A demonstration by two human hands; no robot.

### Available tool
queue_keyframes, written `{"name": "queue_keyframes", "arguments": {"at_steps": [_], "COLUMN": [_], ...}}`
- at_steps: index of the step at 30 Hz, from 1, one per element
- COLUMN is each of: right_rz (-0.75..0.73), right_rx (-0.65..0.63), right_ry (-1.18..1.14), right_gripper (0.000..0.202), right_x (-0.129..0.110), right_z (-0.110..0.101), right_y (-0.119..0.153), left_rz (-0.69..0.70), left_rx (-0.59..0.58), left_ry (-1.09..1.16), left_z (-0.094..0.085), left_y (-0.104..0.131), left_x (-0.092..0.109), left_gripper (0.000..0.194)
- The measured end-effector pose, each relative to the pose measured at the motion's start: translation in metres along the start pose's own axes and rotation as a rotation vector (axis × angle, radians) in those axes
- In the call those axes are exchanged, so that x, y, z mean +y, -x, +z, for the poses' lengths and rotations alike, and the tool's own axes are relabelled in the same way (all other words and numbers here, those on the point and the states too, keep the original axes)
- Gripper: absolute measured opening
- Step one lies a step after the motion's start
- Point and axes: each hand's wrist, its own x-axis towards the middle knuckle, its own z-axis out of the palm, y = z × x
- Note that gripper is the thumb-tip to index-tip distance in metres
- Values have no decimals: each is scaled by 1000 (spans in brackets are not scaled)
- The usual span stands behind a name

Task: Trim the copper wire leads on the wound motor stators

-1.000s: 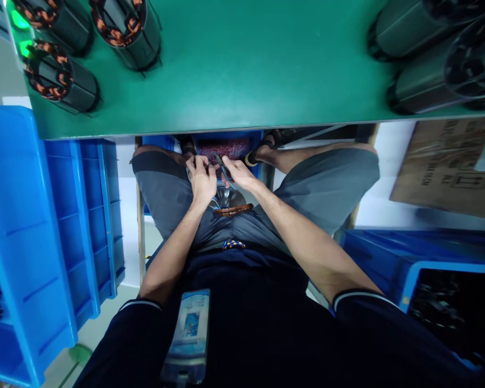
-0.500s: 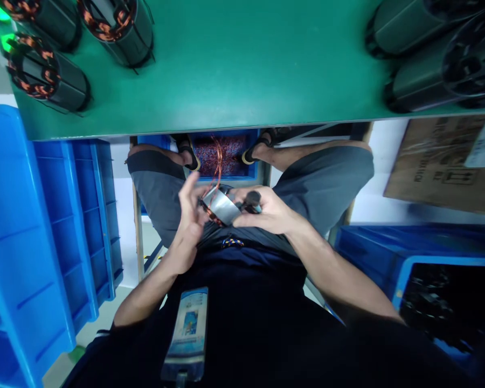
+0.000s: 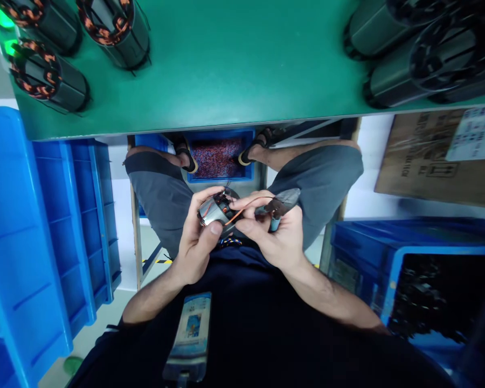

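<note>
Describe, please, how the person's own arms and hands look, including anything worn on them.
The left hand and right hand are ungloved, with bare wrists and forearms. The short, dark navy fabric sleeves blend into the matching shirt.

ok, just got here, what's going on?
A seated person works over their lap. The left hand grips a metal core, while the right hand pinches a copper-coloured wire at the core and also has a dark-ended tool in its grasp. Copper-wound cores lie at the left of the green bench; a blue tray of reddish bits sits between the feet.
</note>
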Motion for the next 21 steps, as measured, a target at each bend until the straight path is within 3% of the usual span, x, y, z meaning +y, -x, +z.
{"name": "queue_keyframes", "arguments": {"at_steps": [5,8,11,15,21], "right_rz": [41,50,29,-112,-229], "right_rx": [2,-60,-166,-368,-391], "right_ry": [-43,1,204,467,571], "right_gripper": [30,16,27,54,59], "right_x": [-9,-14,-19,-22,-32], "right_z": [6,-6,-24,-39,-39], "right_y": [7,8,12,16,10], "left_rz": [95,82,54,71,98], "left_rx": [-43,43,150,151,123], "left_ry": [-66,-13,98,118,81], "left_z": [3,4,2,0,1], "left_y": [1,4,5,7,11], "left_x": [1,-3,-6,-3,2], "left_gripper": [51,50,48,49,50]}}
